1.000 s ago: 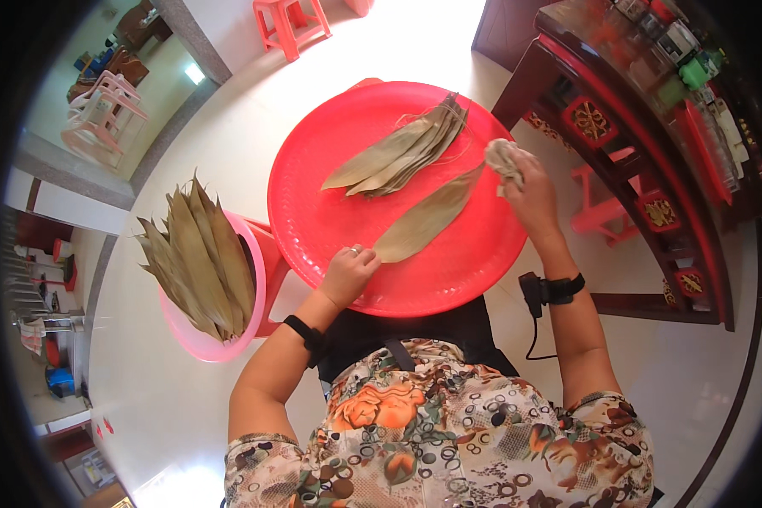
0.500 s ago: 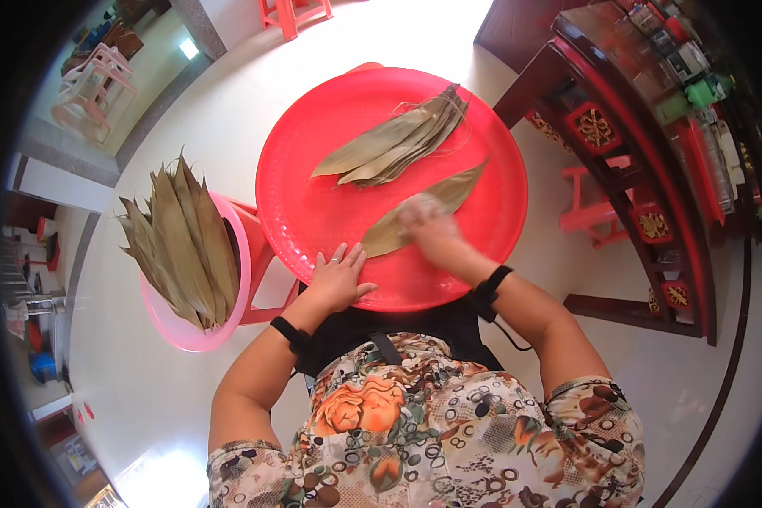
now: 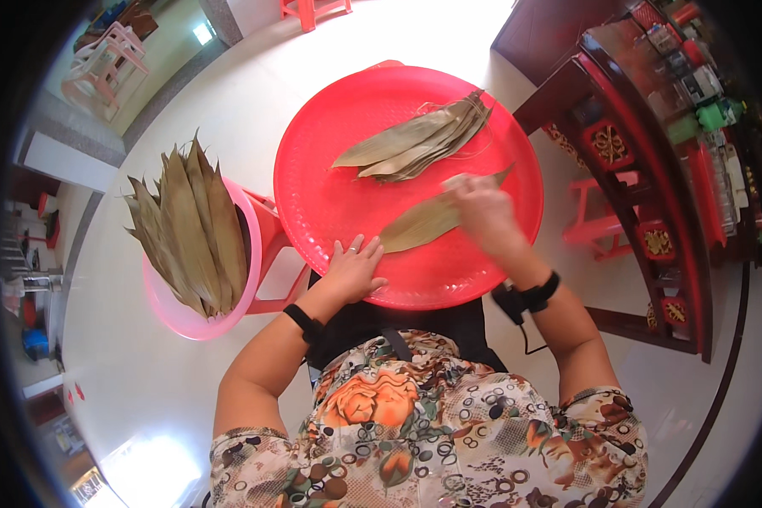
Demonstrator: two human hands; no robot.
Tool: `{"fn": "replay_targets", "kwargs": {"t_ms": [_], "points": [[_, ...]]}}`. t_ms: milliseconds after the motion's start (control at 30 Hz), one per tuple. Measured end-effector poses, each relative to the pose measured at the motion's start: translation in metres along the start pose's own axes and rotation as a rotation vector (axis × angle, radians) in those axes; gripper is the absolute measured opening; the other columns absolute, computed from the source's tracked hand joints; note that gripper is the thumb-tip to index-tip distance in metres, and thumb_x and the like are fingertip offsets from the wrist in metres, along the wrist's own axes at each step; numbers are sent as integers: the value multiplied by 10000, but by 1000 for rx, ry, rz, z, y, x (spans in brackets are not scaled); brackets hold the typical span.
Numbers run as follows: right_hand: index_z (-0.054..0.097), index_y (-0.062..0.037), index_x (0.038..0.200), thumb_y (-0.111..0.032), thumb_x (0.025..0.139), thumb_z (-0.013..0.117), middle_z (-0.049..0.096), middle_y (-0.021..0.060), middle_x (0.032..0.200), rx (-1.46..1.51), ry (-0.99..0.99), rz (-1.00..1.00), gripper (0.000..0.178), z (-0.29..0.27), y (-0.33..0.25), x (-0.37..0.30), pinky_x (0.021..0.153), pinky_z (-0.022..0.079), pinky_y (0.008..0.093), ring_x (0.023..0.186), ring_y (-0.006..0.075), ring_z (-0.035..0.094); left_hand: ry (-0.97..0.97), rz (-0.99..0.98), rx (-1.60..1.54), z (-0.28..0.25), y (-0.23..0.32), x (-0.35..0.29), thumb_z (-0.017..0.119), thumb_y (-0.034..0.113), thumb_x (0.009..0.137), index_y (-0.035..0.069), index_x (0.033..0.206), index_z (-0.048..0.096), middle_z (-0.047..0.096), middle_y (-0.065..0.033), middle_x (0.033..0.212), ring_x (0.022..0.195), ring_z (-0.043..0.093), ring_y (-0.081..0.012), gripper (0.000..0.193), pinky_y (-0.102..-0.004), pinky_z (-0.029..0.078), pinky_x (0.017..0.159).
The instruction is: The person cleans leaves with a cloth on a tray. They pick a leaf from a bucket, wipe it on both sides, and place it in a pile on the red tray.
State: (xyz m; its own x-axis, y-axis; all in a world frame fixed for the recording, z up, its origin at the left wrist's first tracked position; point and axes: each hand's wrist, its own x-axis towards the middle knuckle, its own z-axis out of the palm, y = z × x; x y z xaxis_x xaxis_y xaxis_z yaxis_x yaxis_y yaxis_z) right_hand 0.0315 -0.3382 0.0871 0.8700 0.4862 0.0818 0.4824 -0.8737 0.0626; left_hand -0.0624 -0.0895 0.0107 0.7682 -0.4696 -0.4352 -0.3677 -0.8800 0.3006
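A long, dried bamboo leaf (image 3: 419,224) lies flat and slanting on a round red plastic tray (image 3: 313,186). My left hand (image 3: 356,269), wearing a ring, rests open on the tray's near left part, its fingertips at the leaf's lower end. Over the leaf's upper half is my right hand (image 3: 487,212), closed on a small pale cloth-like wad (image 3: 457,180); motion blurs its fingers. The leaf's tip shows beyond that hand. Farther back on the tray lies a bundle of similar leaves (image 3: 415,140) with thin string around it.
To the left, a pink basin (image 3: 173,313) holds many upright bamboo leaves (image 3: 190,229), beside a red stool (image 3: 275,262). A dark red carved wooden piece of furniture (image 3: 652,195) stands at right, loaded with assorted items. Another red stool (image 3: 316,10) is at the far edge.
My right hand has slid up and right along the leaf with the pale wad. My left hand stays by the leaf's lower end. The whole view has shifted slightly.
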Motion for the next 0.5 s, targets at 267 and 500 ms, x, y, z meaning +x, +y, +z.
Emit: {"fn": "replay_targets", "kwargs": {"t_ms": [267, 500], "points": [[500, -58, 1266, -210, 839, 533, 471, 178, 1292, 34, 6, -391, 454, 99, -72, -22, 857, 468, 466, 1164, 383, 472, -49, -34, -21, -7, 2, -2, 566, 483, 864, 96, 1428, 375, 299, -92, 1521, 1408, 236, -348, 710, -656, 234, 1062], [515, -105, 1256, -68, 843, 519, 488, 142, 1283, 156, -95, 325, 414, 117, 123, -8, 1009, 395, 430, 1214, 353, 451, 63, -42, 26, -7, 6, 13, 592, 452, 858, 77, 1327, 475, 401, -82, 1451, 1334, 366, -332, 611, -618, 297, 1033]]}}
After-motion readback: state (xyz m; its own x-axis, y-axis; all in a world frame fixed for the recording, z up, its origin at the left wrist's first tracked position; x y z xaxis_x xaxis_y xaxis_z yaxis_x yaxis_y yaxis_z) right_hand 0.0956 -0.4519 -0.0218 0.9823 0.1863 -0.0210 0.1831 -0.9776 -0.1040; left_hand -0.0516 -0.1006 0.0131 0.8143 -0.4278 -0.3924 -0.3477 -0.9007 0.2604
